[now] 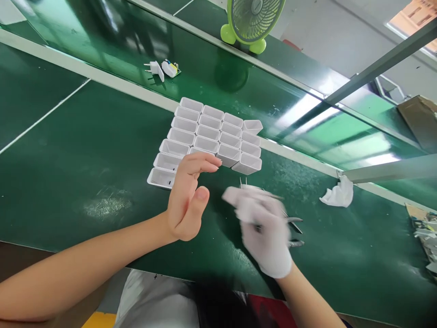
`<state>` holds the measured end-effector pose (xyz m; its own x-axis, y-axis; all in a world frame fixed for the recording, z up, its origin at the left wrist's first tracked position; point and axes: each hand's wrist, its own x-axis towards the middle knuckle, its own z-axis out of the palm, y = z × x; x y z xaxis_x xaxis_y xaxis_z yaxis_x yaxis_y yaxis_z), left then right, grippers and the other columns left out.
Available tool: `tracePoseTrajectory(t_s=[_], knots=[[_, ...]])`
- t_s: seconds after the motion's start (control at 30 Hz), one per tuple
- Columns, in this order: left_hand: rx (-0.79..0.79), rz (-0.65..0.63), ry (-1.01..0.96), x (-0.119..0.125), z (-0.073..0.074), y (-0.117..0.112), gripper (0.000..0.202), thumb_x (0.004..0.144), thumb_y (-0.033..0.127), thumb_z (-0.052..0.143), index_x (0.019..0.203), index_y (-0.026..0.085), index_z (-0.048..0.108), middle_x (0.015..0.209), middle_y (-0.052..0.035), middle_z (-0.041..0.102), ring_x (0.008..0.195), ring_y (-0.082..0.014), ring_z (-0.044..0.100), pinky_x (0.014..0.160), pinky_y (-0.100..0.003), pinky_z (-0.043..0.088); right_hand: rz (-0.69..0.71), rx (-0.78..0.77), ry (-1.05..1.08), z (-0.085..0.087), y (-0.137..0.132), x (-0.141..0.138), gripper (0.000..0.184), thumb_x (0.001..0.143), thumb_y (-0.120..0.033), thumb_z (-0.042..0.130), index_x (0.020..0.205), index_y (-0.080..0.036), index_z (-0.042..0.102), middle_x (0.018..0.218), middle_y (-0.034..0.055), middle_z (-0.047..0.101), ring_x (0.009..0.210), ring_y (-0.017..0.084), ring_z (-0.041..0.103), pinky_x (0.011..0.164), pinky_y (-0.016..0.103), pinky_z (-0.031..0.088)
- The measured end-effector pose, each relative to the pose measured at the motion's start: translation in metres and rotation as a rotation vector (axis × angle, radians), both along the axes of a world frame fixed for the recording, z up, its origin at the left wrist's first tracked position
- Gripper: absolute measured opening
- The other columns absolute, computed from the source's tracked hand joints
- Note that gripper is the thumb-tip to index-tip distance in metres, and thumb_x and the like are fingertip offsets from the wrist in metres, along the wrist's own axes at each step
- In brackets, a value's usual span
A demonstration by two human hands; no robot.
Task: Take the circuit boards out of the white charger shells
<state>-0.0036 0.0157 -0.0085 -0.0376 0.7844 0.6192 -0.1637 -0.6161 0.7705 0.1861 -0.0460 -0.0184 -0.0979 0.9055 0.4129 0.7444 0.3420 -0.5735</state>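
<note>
My left hand [189, 200] is bare and empty, its fingers curved to the right and the thumb held apart. It is in front of a block of white rectangular plastic cases [206, 132] with open tops, set in rows, and covers some of the nearer ones. To the right, my right hand [261, 228] wears a white glove and is smeared by motion over the table. Whether it holds anything is unclear. Two thin metal pins [243, 182] show just beyond its fingers. Partly hidden behind the glove lie metal tools [294, 223], of a kind I cannot make out.
On the raised ledge are a white two-pin plug piece [155, 70] and a small circuit board part [170, 69]. A green fan [256, 20] stands behind. Crumpled white cloth [338, 193] lies right, by a metal post [389, 168]. Circuit parts [425, 232] sit at the right edge.
</note>
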Motion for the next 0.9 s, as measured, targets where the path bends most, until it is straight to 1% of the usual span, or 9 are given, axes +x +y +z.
tracePoseTrajectory(t_s=[0.1, 0.17, 0.3, 0.4, 0.57, 0.63, 0.7, 0.77, 0.9], knots=[[-0.001, 0.02, 0.042, -0.001, 0.003, -0.003, 0.028, 0.097, 0.036, 0.048, 0.118, 0.024, 0.061, 0.117, -0.0098, 0.06, 0.109, -0.0275, 0.059, 0.096, -0.05, 0.05, 0.142, -0.057, -0.16, -0.003, 0.003, -0.011, 0.048, 0.09, 0.0, 0.045, 0.127, -0.031, 0.051, 0.114, 0.0103, 0.063, 0.109, 0.028, 0.063, 0.084, 0.05, 0.059], [0.018, 0.018, 0.066, -0.002, 0.004, -0.004, 0.028, 0.098, 0.035, 0.046, 0.118, 0.023, 0.061, 0.116, -0.0103, 0.06, 0.108, -0.028, 0.059, 0.095, -0.051, 0.049, 0.171, -0.049, -0.17, -0.002, 0.002, -0.01, 0.047, 0.09, 0.001, 0.044, 0.126, -0.029, 0.049, 0.116, 0.0117, 0.061, 0.112, 0.028, 0.062, 0.085, 0.05, 0.06], [0.012, 0.003, 0.077, -0.004, 0.007, -0.006, 0.027, 0.099, 0.033, 0.045, 0.118, 0.022, 0.06, 0.114, -0.0112, 0.06, 0.107, -0.0282, 0.058, 0.094, -0.052, 0.049, 0.146, -0.015, -0.025, 0.001, -0.002, -0.001, 0.036, 0.089, -0.004, 0.051, 0.113, -0.031, 0.056, 0.103, 0.009, 0.064, 0.102, 0.031, 0.065, 0.078, 0.052, 0.061], [0.0, 0.004, 0.078, -0.003, 0.009, -0.006, 0.025, 0.099, 0.034, 0.045, 0.116, 0.023, 0.06, 0.114, -0.01, 0.061, 0.107, -0.0278, 0.059, 0.095, -0.052, 0.05, 0.153, -0.053, -0.031, 0.0, 0.0, -0.002, 0.035, 0.089, -0.003, 0.051, 0.108, -0.032, 0.056, 0.095, 0.0076, 0.064, 0.098, 0.032, 0.066, 0.078, 0.054, 0.06], [-0.024, -0.03, 0.097, -0.004, 0.009, -0.006, 0.023, 0.099, 0.027, 0.046, 0.117, 0.021, 0.059, 0.113, -0.0105, 0.06, 0.107, -0.0265, 0.058, 0.095, -0.049, 0.05, 0.147, -0.061, -0.092, 0.0, 0.003, -0.009, 0.033, 0.091, -0.001, 0.048, 0.111, -0.027, 0.05, 0.107, 0.0091, 0.062, 0.109, 0.027, 0.064, 0.084, 0.047, 0.06], [-0.035, -0.042, 0.108, -0.004, 0.009, -0.007, 0.022, 0.099, 0.026, 0.046, 0.117, 0.021, 0.059, 0.112, -0.0106, 0.06, 0.107, -0.026, 0.059, 0.095, -0.048, 0.05, 0.158, -0.028, -0.048, 0.002, 0.002, -0.007, 0.032, 0.091, -0.001, 0.049, 0.11, -0.027, 0.05, 0.109, 0.009, 0.062, 0.108, 0.026, 0.064, 0.083, 0.046, 0.06], [-0.042, -0.045, 0.11, -0.004, 0.009, -0.007, 0.022, 0.1, 0.026, 0.045, 0.117, 0.021, 0.058, 0.112, -0.0104, 0.06, 0.106, -0.0258, 0.059, 0.095, -0.048, 0.05, 0.181, 0.003, 0.002, 0.005, 0.0, -0.004, 0.03, 0.091, -0.001, 0.051, 0.104, -0.028, 0.053, 0.106, 0.0078, 0.063, 0.102, 0.026, 0.065, 0.081, 0.047, 0.06], [-0.03, -0.046, 0.108, -0.003, 0.009, -0.007, 0.022, 0.1, 0.027, 0.045, 0.116, 0.021, 0.058, 0.112, -0.0101, 0.061, 0.106, -0.0255, 0.059, 0.095, -0.048, 0.05, 0.19, 0.001, -0.009, 0.006, -0.001, -0.003, 0.029, 0.091, -0.002, 0.05, 0.1, -0.028, 0.054, 0.102, 0.0072, 0.064, 0.099, 0.026, 0.066, 0.08, 0.049, 0.059], [-0.025, -0.052, 0.097, -0.003, 0.007, -0.006, 0.021, 0.1, 0.025, 0.046, 0.116, 0.02, 0.059, 0.111, -0.0101, 0.061, 0.106, -0.0247, 0.059, 0.095, -0.046, 0.05, 0.141, -0.032, -0.121, -0.001, 0.0, -0.009, 0.035, 0.093, -0.002, 0.047, 0.117, -0.026, 0.049, 0.107, 0.0111, 0.061, 0.106, 0.027, 0.063, 0.083, 0.048, 0.058]])
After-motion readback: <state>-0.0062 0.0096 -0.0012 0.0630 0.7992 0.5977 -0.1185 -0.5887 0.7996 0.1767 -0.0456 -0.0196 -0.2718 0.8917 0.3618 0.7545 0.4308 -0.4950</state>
